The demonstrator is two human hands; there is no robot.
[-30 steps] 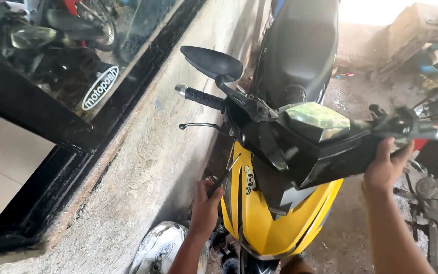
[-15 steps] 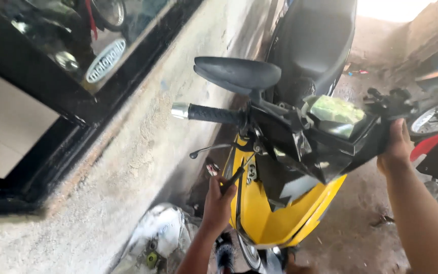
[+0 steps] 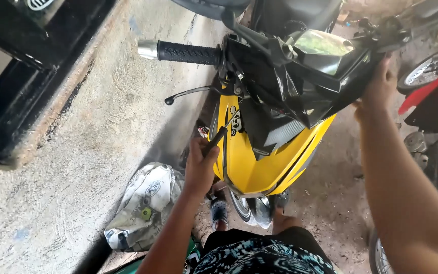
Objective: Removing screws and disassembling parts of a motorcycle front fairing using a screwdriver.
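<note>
A yellow and black motorbike (image 3: pixel 259 162) stands facing me, its front wheel between my feet. My left hand (image 3: pixel 200 165) is shut on a dark-handled screwdriver (image 3: pixel 218 138) whose tip points at the side of the yellow front panel. My right hand (image 3: pixel 378 89) grips the black headlight cowl (image 3: pixel 300 86) near the right handlebar. The left handlebar grip (image 3: pixel 188 52) and brake lever (image 3: pixel 188 94) stick out toward the wall.
A rough concrete wall (image 3: pixel 92 142) with a black window frame (image 3: pixel 21 96) runs along the left. A crumpled white sack (image 3: pixel 145 203) lies at its foot. A red motorbike (image 3: pixel 432 106) stands at the right on the dirt floor (image 3: pixel 330 203).
The view has closed in and tilted down on the bike's front. My left hand has risen with the screwdriver to the yellow panel's side. My right hand stays on the cowl.
</note>
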